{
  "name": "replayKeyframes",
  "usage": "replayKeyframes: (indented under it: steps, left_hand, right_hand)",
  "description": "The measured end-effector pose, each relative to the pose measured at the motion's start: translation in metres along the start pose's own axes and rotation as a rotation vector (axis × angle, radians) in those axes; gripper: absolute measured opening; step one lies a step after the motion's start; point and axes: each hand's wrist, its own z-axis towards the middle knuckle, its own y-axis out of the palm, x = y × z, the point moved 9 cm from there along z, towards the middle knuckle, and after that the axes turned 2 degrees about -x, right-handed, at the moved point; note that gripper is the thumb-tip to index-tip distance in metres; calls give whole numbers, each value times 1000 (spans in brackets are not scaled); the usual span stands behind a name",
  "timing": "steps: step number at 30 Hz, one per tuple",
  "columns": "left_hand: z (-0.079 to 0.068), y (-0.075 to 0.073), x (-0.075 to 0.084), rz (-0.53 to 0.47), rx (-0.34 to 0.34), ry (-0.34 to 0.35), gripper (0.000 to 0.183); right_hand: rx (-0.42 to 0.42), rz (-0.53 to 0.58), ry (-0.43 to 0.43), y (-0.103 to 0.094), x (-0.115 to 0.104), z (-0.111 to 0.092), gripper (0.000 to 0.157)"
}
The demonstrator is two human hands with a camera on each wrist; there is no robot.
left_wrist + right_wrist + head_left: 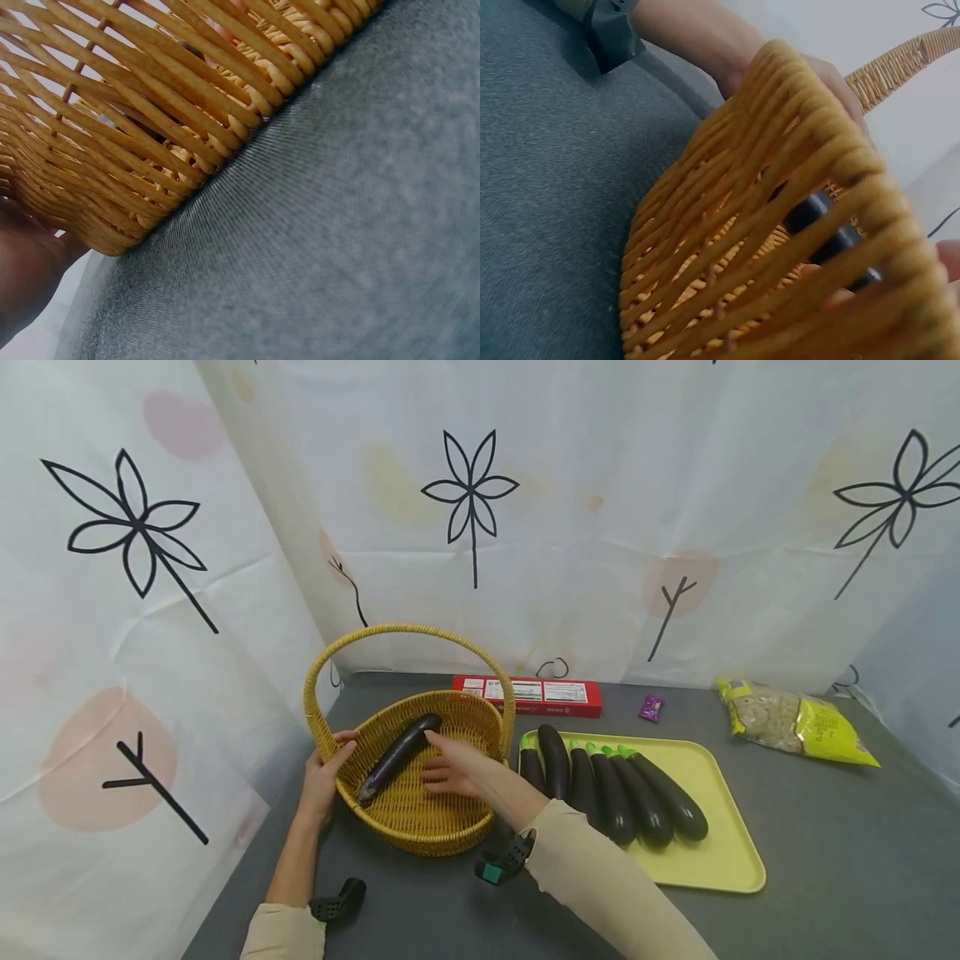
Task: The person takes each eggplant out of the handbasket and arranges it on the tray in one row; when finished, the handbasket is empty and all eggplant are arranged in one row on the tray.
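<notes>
A yellow wicker basket (408,831) with a tall arched handle stands on the table's left side. One dark purple eggplant (397,758) lies slantwise inside it. My left hand (321,781) grips the basket's left rim beside the handle's base, thumb over the edge; in the left wrist view, part of that hand (30,262) shows against the outer weave. Over the basket's inside is my right hand (461,768), its fingers loosely spread and its thumb close to the eggplant's upper end. Whether thumb and eggplant touch, I cannot tell. Through the weave, the right wrist view shows the dark eggplant (808,212).
Right of the basket, a yellow tray (723,852) bears several eggplants (615,797) with green caps. Behind stand a red box (588,697), a small purple packet (651,708) and a yellow bag (798,722). A patterned white curtain (570,527) hangs behind the grey table (810,843).
</notes>
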Motion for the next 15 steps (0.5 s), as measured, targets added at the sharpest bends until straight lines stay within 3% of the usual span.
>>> replayKeyframes:
  steps: [15]
  left_hand:
    - [1, 0, -2, 5, 3, -2, 45]
  right_hand:
    - [7, -3, 30, 17, 4, 18, 69]
